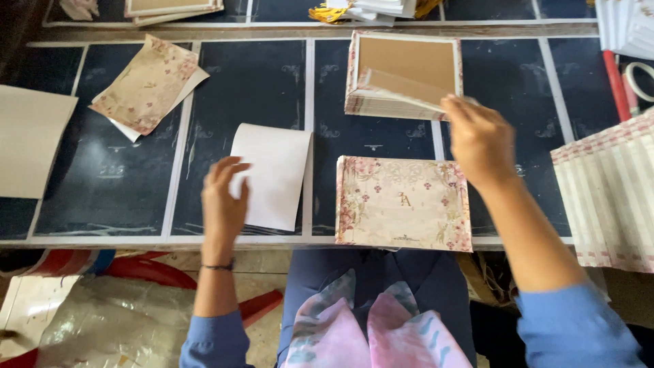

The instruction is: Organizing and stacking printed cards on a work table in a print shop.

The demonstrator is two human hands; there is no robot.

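Right hand (pixel 480 140) pinches top card off card stack (pixel 402 75) at tabletop (pixel 259 82) rear. Left hand (pixel 223 204) open, fingertips on white sheet (pixel 276 174). Card likely light, thin, bendable; grip by edge.

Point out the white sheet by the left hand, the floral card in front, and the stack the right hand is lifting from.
white sheet (pixel 276 174), head view, middle of the sheet.
floral card (pixel 403 203), head view, centre of its face.
stack (pixel 409 65), head view, brown top surface.
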